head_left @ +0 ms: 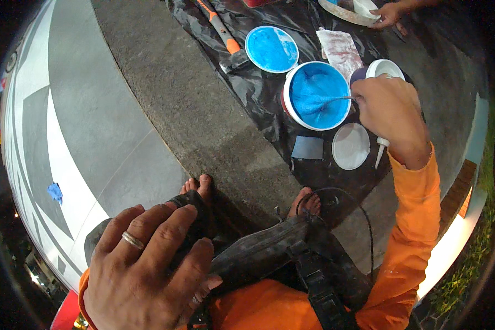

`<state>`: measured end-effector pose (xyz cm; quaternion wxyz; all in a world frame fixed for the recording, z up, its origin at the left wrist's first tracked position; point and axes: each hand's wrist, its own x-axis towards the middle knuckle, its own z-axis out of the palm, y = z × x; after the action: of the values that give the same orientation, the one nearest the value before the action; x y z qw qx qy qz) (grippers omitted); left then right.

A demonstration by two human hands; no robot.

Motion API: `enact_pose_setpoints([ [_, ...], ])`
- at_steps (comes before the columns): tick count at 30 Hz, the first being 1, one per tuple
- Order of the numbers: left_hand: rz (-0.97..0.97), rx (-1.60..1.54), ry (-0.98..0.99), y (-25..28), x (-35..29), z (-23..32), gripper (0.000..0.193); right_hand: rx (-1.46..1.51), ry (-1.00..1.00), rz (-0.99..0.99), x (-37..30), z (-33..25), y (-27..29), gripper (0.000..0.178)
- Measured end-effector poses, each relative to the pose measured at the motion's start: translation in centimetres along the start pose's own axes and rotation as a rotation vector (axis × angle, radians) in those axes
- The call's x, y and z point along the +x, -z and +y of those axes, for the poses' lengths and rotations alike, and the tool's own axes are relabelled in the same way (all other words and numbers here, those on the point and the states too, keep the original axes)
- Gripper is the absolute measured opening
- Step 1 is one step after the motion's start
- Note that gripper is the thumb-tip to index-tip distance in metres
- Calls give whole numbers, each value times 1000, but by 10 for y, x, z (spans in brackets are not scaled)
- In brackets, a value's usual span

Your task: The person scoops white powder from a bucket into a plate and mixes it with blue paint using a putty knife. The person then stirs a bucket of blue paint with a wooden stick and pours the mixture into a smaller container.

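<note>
My right hand point(390, 107) is closed around the end of a thin rod point(341, 99). Its other end dips into thick blue paint point(313, 91) in a round white-rimmed bucket point(291, 113), so its tip is hidden. The paint is drawn into swirled ridges around it. A white-rimmed tub point(384, 67) stands just beyond that hand, partly covered by it. Below the wrist lies a white nozzle point(381, 149). My left hand point(148, 264), with a ring on one finger, rests palm down near my knee, holding nothing, its fingers apart and slightly bent.
A blue-smeared lid point(271, 49), a stained cloth point(340, 52), a grey-blue square sheet point(308, 147) and a white lid point(351, 146) lie on black plastic point(258, 104). An orange-and-grey handled tool point(221, 30) lies farther off. Another person's hand point(388, 15) holds a pale basin point(346, 14).
</note>
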<state>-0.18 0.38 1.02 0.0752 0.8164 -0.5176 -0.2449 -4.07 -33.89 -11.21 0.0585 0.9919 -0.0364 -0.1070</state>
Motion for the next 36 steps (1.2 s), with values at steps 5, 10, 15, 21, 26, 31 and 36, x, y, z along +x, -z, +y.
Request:
enact_pose_setpoints([
  [5, -30, 3, -4, 1, 0, 0, 43, -120, -77, -43, 2, 8, -15, 11],
  [10, 34, -3, -30, -2, 0, 1, 44, -227, 26, -105, 10, 3, -44, 8],
  [15, 39, -4, -4, -1, -3, 2, 43, -152, 182, -189, 8, -5, -55, 6],
  [21, 40, 2, 2, -1, -4, 2, 43, -91, 232, -140, -6, -18, -58, 3],
  [26, 40, 7, -13, -1, -4, 1, 44, 8, 166, -215, -8, -22, -53, 4],
  [31, 25, 4, -8, -2, -2, 3, 44, 180, 69, -230, -3, -27, -56, 14],
  [36, 13, 2, -10, -1, 2, 4, 44, 372, -120, -214, 6, -8, -77, 18],
])
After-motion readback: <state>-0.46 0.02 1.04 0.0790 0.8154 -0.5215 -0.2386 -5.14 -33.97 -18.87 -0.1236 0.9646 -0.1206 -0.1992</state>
